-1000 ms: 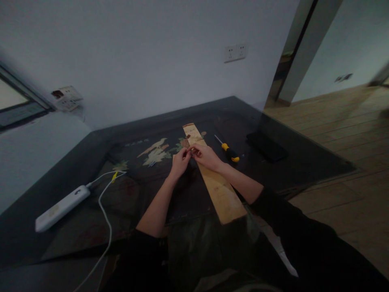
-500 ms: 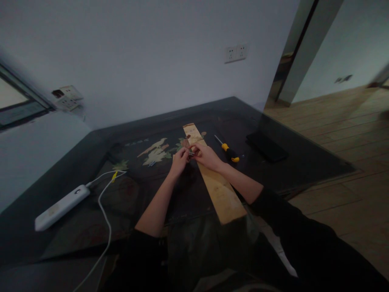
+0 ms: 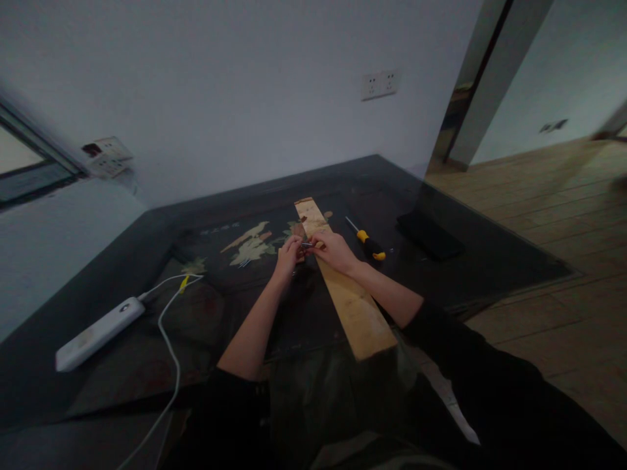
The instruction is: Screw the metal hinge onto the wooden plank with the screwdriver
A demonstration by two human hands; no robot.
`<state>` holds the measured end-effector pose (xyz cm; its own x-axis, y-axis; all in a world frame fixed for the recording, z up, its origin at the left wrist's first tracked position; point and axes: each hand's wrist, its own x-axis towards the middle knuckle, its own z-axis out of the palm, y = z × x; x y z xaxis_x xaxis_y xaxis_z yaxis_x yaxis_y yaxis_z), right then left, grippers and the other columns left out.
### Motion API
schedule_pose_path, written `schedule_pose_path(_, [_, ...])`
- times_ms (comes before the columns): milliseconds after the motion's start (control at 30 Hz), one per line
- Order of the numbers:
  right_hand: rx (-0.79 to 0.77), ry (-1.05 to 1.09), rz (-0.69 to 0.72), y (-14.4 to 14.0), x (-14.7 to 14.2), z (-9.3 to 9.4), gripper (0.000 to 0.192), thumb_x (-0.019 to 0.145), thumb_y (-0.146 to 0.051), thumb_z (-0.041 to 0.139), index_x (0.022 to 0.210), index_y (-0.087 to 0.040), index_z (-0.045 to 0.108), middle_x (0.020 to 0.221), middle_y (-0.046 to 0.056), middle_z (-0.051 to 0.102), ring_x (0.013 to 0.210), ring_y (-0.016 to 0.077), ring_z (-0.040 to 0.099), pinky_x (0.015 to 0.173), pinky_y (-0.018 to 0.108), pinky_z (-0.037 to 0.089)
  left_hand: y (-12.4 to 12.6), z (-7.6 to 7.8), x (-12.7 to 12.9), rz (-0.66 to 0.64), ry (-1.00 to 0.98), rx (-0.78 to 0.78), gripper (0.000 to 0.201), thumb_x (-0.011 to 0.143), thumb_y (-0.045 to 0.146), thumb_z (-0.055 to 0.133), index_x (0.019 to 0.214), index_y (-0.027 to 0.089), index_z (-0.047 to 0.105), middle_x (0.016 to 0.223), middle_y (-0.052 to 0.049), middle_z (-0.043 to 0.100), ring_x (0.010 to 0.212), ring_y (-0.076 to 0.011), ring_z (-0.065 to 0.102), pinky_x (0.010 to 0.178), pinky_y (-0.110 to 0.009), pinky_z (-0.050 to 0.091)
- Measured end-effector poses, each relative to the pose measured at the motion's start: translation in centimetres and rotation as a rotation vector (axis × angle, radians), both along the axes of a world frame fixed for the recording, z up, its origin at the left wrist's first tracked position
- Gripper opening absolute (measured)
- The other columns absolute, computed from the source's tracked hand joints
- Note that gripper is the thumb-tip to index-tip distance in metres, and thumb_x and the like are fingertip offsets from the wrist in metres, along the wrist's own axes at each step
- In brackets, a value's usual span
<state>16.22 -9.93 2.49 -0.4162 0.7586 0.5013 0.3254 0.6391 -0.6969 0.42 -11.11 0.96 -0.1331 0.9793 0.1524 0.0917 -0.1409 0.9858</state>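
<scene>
Only 1 view is given, from a camera on the person's head. It looks forward and down across the dark table (image 3: 147,307) toward its far edge and the white wall (image 3: 220,98) behind. The near edge lies just under the lens, with both forearms running up from the bottom of the frame to mid-picture. The table's left corner area and right edge both fit in frame, and wooden floor (image 3: 563,215) shows beyond the right edge.
</scene>
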Motion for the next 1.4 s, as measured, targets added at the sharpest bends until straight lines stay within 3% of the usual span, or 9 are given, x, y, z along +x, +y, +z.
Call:
schedule_pose_path(133, [-0.073, 0.076, 0.034, 0.3, 0.0, -0.2, 0.009, 0.083, -0.016, 0.067, 0.076, -0.019, 0.061, 0.083, 0.003, 0.067, 0.077, 0.0161, 0.063, 0.070, 0.028, 0.050, 0.1, 0.0, 0.0, -0.036, -0.142, -0.036, 0.013, 0.079, 0.031, 0.055, 0.073, 0.021, 0.049, 0.068, 0.003, 0.057, 0.062, -0.0104, 0.058, 0.063, -0.022, 0.049])
schedule_pose_path(367, [-0.052, 0.141, 0.027, 0.3, 0.0, -0.3, 0.008, 0.081, -0.019, 0.067, 0.076, -0.019, 0.062, 0.082, 0.003, 0.065, 0.077, 0.0162, 0.061, 0.066, 0.027, 0.051, -0.4, 0.4, 0.1, -0.076, -0.150, -0.014, 0.014, 0.079, 0.034, 0.054, 0.074, 0.022, 0.047, 0.073, 0.002, 0.057, 0.062, -0.0108, 0.057, 0.063, -0.023, 0.047])
schedule_pose_path(533, [-0.077, 0.197, 0.053, 0.2, -0.1, -0.3, 0.012, 0.082, -0.025, 0.067, 0.074, -0.019, 0.060, 0.082, 0.003, 0.062, 0.079, 0.0166, 0.059, 0.064, 0.027, 0.051, -0.7, 0.6, 0.2, -0.113, -0.151, -0.015, 0.020, 0.080, 0.038, 0.055, 0.070, 0.022, 0.047, 0.065, 0.003, 0.051, 0.058, -0.0118, 0.052, 0.060, -0.025, 0.045])
schedule_pose_path(933, [0.045, 0.159, 0.009, -0.1, 0.1, 0.0, 0.009, 0.085, -0.021, 0.068, 0.079, -0.018, 0.063, 0.082, 0.002, 0.065, 0.078, 0.0150, 0.061, 0.067, 0.026, 0.051, -1.2, 1.6, 0.2, -0.221, -0.397, -0.144, 0.020, 0.080, 0.031, 0.062, 0.069, 0.020, 0.050, 0.059, 0.006, 0.046, 0.053, -0.0071, 0.047, 0.058, -0.018, 0.043])
schedule_pose_path(1033, [0.034, 0.191, 0.013, -0.1, 0.3, 0.2, 0.013, 0.087, -0.027, 0.066, 0.079, -0.018, 0.062, 0.081, 0.002, 0.066, 0.077, 0.0153, 0.062, 0.065, 0.025, 0.051, -1.1, 1.5, 0.0, -0.269, -0.388, -0.120, 0.017, 0.080, 0.030, 0.060, 0.070, 0.019, 0.051, 0.059, 0.006, 0.046, 0.053, -0.0070, 0.048, 0.056, -0.018, 0.041])
schedule_pose_path(1267, [-0.097, 0.301, 0.006, 0.3, 0.1, -0.1, 0.016, 0.088, -0.035, 0.062, 0.084, -0.019, 0.058, 0.081, 0.002, 0.066, 0.070, 0.0144, 0.065, 0.062, 0.025, 0.050, -1.4, 1.5, 0.3, -0.239, -0.347, -0.052, 0.025, 0.082, 0.036, 0.066, 0.073, 0.020, 0.049, 0.060, 0.007, 0.045, 0.053, -0.0066, 0.048, 0.054, -0.018, 0.038])
schedule_pose_path(1400, [-0.096, 0.296, -0.018, 0.2, 0.1, -0.2, 0.015, 0.089, -0.034, 0.061, 0.085, -0.020, 0.056, 0.081, 0.001, 0.065, 0.067, 0.0137, 0.064, 0.060, 0.025, 0.050, -1.5, 1.4, 0.4, -0.216, -0.308, -0.010, 0.028, 0.082, 0.037, 0.068, 0.073, 0.020, 0.049, 0.063, 0.006, 0.049, 0.055, -0.0072, 0.049, 0.055, -0.018, 0.038])
